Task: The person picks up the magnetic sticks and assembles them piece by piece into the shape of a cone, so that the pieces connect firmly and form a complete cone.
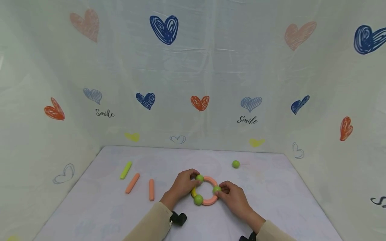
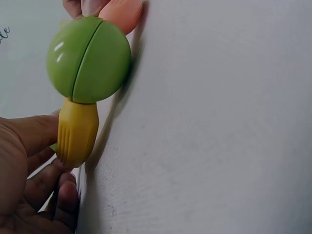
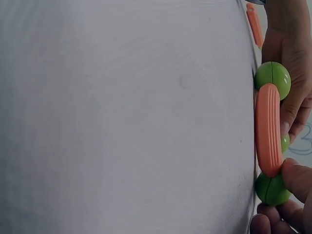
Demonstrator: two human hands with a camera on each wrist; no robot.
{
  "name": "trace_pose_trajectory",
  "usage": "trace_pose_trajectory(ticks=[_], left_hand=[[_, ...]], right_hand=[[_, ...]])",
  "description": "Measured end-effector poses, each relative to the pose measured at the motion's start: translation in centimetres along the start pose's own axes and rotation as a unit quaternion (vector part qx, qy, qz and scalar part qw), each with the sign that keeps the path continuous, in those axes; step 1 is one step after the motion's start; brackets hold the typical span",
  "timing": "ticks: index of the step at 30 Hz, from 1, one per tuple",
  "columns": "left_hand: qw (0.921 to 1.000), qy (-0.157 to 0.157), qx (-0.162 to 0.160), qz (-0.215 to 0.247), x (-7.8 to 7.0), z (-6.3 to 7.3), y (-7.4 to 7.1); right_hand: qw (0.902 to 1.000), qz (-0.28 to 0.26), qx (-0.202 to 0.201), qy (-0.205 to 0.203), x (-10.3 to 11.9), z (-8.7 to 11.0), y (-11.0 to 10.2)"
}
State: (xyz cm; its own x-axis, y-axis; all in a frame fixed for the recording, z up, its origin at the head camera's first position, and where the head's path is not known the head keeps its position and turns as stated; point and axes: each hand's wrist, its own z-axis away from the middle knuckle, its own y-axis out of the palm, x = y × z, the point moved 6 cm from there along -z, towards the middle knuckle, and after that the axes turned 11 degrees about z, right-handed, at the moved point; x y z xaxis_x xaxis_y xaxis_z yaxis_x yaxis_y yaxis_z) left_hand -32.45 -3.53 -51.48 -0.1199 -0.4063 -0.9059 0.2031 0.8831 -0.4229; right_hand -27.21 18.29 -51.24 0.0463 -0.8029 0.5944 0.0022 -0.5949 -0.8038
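On the table lies a ring of curved toy sticks joined by three green balls. Two of its curved sticks are coral (image 1: 210,201) and one is yellow (image 2: 78,131). My left hand (image 1: 182,184) grips the ring's far-left green ball (image 1: 199,178), its fingers bent round it. With thumb and fingers my right hand (image 1: 234,198) pinches the right green ball (image 1: 216,189). The near green ball (image 1: 198,200) is untouched; in the left wrist view it sits at the end of the yellow stick. My left fingers partly cover the yellow stick in the head view.
Left of the ring lie a yellow-green stick (image 1: 126,170) and two straight coral sticks, one slanted (image 1: 132,183) and one upright in view (image 1: 151,189). A loose green ball (image 1: 236,164) rests at the back right. A heart-printed sheet (image 1: 193,73) encloses the table's back and sides.
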Motion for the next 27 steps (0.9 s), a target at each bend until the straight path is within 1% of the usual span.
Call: trace_pose_trajectory(ticks=[7,13,19,21,24,27], left_hand=[[0.9997,-0.008,-0.018,-0.013,0.1,0.5,-0.2],[0.9994,-0.013,-0.029,-0.015,-0.4,1.0,-0.4],[0.9992,-0.018,-0.033,-0.014,-0.8,1.4,-0.6],[0.9991,-0.016,-0.037,-0.017,-0.9,1.6,-0.7],[0.9984,-0.012,-0.051,-0.021,-1.1,2.1,-1.2],[0.9967,-0.014,-0.076,-0.027,-1.4,2.8,-2.3]], right_hand=[[1.0,0.003,-0.009,0.002,0.0,-0.4,-0.2],[0.9999,-0.007,-0.009,0.001,0.0,-0.6,-0.3],[0.9999,-0.014,-0.002,0.005,0.0,-0.7,-0.1],[0.9999,-0.016,0.0,0.003,0.1,-0.7,-0.1],[0.9998,-0.017,0.001,0.003,0.3,-0.7,0.0],[0.9998,-0.02,0.003,0.008,0.3,-0.7,-0.1]])
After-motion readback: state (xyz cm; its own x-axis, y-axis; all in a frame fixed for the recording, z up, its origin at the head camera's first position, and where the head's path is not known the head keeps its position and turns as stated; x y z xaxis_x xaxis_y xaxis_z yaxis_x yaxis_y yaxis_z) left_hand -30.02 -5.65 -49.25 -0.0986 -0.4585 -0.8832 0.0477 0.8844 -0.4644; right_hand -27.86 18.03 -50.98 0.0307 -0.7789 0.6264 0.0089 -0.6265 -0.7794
